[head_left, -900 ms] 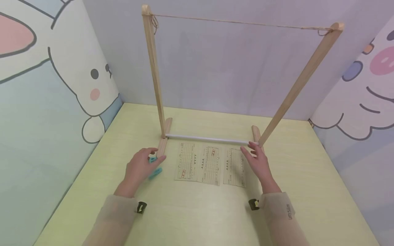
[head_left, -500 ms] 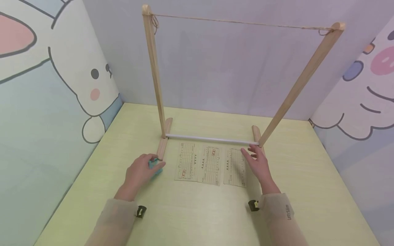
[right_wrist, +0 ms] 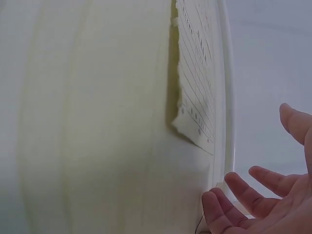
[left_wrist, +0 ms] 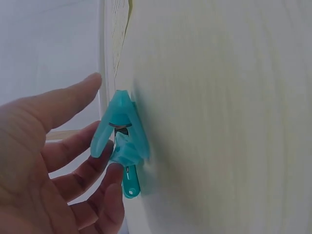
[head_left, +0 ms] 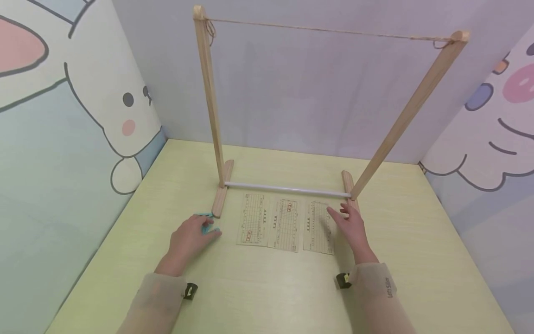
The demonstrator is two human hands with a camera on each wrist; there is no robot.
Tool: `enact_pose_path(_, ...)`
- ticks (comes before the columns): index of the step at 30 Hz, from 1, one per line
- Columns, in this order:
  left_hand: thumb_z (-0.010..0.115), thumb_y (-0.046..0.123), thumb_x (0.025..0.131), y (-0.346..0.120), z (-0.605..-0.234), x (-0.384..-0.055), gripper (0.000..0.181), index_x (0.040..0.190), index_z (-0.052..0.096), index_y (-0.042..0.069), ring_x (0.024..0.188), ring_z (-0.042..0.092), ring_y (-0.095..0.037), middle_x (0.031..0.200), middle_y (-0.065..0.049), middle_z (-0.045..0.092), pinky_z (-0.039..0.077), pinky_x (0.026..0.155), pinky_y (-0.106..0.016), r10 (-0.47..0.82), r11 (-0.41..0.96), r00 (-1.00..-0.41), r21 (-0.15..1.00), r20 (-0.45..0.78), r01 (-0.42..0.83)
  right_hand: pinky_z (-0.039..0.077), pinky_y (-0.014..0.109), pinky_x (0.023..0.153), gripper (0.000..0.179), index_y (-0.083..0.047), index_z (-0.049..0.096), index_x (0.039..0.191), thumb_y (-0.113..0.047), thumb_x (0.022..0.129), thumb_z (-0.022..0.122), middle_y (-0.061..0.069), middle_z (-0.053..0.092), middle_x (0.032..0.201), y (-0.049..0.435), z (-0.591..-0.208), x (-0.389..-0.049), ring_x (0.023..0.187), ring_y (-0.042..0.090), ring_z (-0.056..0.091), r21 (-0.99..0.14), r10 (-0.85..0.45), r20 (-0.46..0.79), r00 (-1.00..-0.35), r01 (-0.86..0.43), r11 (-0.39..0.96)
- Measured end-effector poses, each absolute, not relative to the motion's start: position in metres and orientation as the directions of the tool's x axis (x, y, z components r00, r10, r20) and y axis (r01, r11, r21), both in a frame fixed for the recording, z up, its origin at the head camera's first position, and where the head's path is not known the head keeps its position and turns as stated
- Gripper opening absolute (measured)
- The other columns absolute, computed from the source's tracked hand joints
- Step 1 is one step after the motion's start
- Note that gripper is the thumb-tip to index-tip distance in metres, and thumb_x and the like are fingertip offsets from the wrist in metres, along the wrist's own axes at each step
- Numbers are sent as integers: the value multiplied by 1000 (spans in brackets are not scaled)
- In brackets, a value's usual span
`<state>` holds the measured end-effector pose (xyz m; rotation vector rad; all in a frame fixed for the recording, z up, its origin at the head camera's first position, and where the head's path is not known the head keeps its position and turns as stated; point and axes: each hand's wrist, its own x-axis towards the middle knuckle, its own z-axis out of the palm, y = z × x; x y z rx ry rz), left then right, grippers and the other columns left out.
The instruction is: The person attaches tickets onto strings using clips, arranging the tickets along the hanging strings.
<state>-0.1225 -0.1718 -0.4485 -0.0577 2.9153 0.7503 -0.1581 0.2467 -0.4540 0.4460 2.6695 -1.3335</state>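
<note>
My left hand (head_left: pixel 189 239) is beside several teal plastic clothespins (head_left: pixel 206 229) on the table, left of the papers. In the left wrist view, the clothespins (left_wrist: pixel 122 112) lie bunched together; the fingertips reach their near side and the thumb is apart from them. Whether the fingertips press on them I cannot tell. My right hand (head_left: pixel 352 229) hovers by the right edge of the rightmost printed sheet (head_left: pixel 318 227), holding nothing, fingers relaxed. Two more printed sheets, the middle one (head_left: pixel 285 225) and the left one (head_left: pixel 252 218), lie flat beside it.
Behind the papers stands a wooden frame with a left post (head_left: pixel 212 102), a right post (head_left: pixel 409 113) and a white bottom rod (head_left: pixel 288 189). Twine (head_left: pixel 329 30) stretches between the post tops. Cartoon-printed walls surround the pale table (head_left: pixel 258 292).
My left hand has drawn slightly back and down around the clothespins, which look shifted and closer together. My right hand has moved a little back toward me, away from the rod.
</note>
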Motion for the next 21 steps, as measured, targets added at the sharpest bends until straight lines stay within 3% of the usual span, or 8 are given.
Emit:
enact_pose_path(4, 67, 44, 80, -173, -449, -123, 44, 112, 64, 15, 114, 52, -34, 126, -13, 55, 47, 78, -52, 1, 882, -991, 467, -133, -62, 39, 50, 96, 91, 0, 28, 142, -63, 82, 53, 24, 37, 138, 248, -456, -158, 122, 39, 42, -749, 220, -270, -937, 348, 564)
enact_pose_path(11, 69, 44, 79, -175, -452, -124, 40, 106, 68, 15, 100, 57, -31, 115, -12, 59, 50, 64, -41, 4, 905, -993, 423, -118, -47, 38, 50, 97, 85, 3, 31, 140, -54, 83, 59, 26, 41, 135, 248, -461, -162, 121, 39, 43, -705, 216, -309, -926, 375, 602)
enact_pose_path(21, 70, 41, 78, -175, -455, -124, 30, 95, 71, 17, 85, 58, -23, 97, -5, 61, 46, 55, -35, 5, 914, -991, 403, -134, -50, 43, 46, 88, 74, 3, 44, 129, -45, 79, 70, 23, 49, 123, 242, -462, -162, 105, 32, 50, -625, 224, -356, -908, 409, 665)
